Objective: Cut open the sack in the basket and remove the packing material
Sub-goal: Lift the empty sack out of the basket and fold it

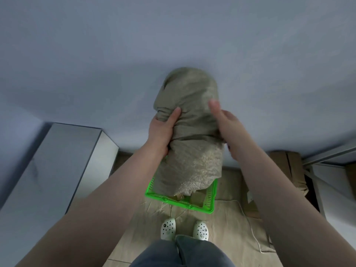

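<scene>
gripping the sack (189, 132) mid-frame with left hand (161, 132) and right hand (229, 128) (both clamping cloth), risking contents spilling beside the basket (210, 203).

I see the sack (189, 132), a tall bundle of coarse grey-green woven cloth, standing upright with its lower end in the bright green slatted plastic basket (209, 204) on the floor. Its cloth is creased and gathered at mid-height, the top rounded. Brown pieces, perhaps cardboard, show in the basket at its base.
</scene>
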